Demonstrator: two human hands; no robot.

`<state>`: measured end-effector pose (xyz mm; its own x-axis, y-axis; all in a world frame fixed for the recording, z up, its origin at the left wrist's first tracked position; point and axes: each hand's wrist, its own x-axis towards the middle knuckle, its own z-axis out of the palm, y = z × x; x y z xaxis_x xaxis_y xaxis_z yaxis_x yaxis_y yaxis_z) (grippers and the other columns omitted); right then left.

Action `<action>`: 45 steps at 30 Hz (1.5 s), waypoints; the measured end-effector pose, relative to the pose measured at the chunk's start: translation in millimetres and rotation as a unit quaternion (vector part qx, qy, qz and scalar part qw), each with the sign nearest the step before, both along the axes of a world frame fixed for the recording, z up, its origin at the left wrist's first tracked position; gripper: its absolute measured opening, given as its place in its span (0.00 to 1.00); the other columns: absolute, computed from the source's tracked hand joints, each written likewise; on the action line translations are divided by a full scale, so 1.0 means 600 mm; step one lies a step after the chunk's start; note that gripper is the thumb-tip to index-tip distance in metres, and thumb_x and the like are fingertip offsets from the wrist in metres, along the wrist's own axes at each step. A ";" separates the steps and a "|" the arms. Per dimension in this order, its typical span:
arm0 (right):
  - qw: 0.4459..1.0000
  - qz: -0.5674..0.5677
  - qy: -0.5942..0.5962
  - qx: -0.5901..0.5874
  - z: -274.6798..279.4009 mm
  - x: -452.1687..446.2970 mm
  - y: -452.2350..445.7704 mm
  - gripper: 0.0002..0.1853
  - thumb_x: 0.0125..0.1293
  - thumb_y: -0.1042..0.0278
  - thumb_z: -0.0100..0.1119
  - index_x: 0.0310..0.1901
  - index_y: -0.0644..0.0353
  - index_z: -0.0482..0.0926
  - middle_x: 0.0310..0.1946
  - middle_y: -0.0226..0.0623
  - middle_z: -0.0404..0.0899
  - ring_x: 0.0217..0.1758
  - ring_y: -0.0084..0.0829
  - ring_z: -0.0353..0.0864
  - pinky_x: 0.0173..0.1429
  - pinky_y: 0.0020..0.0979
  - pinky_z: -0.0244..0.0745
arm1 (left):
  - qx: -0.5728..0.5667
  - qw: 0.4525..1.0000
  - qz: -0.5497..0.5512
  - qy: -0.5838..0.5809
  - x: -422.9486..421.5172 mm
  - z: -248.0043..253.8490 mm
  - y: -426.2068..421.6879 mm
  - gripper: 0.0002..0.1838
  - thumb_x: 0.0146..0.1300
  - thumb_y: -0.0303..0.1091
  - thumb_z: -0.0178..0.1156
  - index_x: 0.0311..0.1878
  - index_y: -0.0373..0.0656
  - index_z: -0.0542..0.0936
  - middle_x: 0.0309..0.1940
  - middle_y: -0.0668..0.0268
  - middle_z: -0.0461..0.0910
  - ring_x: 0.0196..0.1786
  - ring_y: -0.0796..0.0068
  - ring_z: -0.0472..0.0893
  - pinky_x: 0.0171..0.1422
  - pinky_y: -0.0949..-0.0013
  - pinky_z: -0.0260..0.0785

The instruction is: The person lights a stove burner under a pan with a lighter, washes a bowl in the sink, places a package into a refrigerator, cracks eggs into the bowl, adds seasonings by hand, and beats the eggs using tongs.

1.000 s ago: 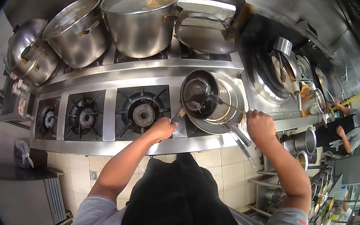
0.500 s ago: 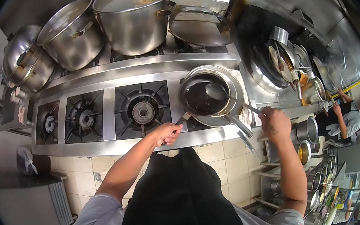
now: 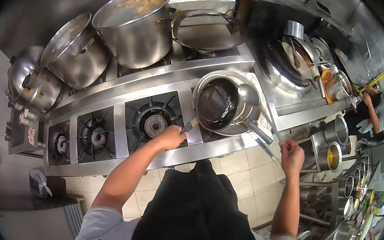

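Observation:
In the head view my left hand (image 3: 173, 138) is closed around the handle of a dark pan (image 3: 214, 102), which has a shiny dark liquid or coating inside. The pan rests on or just above wider steel pans (image 3: 249, 117) at the stove's right end; contact is hard to tell. My right hand (image 3: 291, 156) grips the end of a ladle (image 3: 249, 94). The ladle's round bowl is over the pan's right rim. Two more handles (image 3: 259, 132) stick out toward the front, below the ladle.
Bare burners (image 3: 155, 125) line the stove left of the pan. Large stockpots (image 3: 137, 42) and a wide shallow pan (image 3: 206, 38) stand behind. A wok station (image 3: 286, 76) is at right, with a shelf of pots (image 3: 337, 132). Another person (image 3: 382, 113) works at far right.
The ladle's bowl has moved right, from inside the pan to its right rim. My right hand has shifted lower. My left hand keeps its hold on the pan handle.

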<state>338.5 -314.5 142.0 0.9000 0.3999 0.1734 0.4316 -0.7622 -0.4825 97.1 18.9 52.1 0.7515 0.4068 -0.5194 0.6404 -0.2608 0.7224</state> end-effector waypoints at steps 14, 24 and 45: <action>0.970 0.137 -0.180 -0.088 -0.036 0.084 0.011 0.05 0.62 0.65 0.55 0.33 0.57 0.75 0.30 0.38 0.77 0.37 0.43 0.79 0.37 0.44 0.73 | 0.254 0.964 -0.073 -0.018 0.008 0.057 0.038 0.21 0.65 0.47 0.54 0.35 0.33 0.78 0.34 0.43 0.78 0.43 0.42 0.77 0.47 0.51 0.67; 0.875 0.290 -0.346 -0.177 0.041 0.123 -0.001 0.03 0.55 0.70 0.54 0.32 0.53 0.75 0.27 0.31 0.72 0.36 0.33 0.76 0.37 0.36 0.72 | 0.336 0.934 -0.117 -0.038 0.001 0.087 0.025 0.20 0.66 0.48 0.53 0.32 0.38 0.77 0.29 0.50 0.79 0.38 0.45 0.78 0.43 0.50 0.68; 0.939 0.138 -0.202 -0.242 -0.045 -0.039 -0.028 0.04 0.60 0.68 0.52 0.36 0.56 0.74 0.30 0.36 0.76 0.37 0.37 0.81 0.36 0.38 0.78 | 0.390 0.913 -0.107 -0.047 -0.018 0.085 -0.048 0.18 0.68 0.46 0.51 0.35 0.38 0.78 0.29 0.48 0.81 0.36 0.44 0.80 0.43 0.47 0.71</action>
<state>314.8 -331.3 114.9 0.6499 0.7286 0.2163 0.7189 -0.6816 0.1363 86.5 -10.1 102.9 0.8833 0.4645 -0.0638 0.4597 -0.8311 0.3129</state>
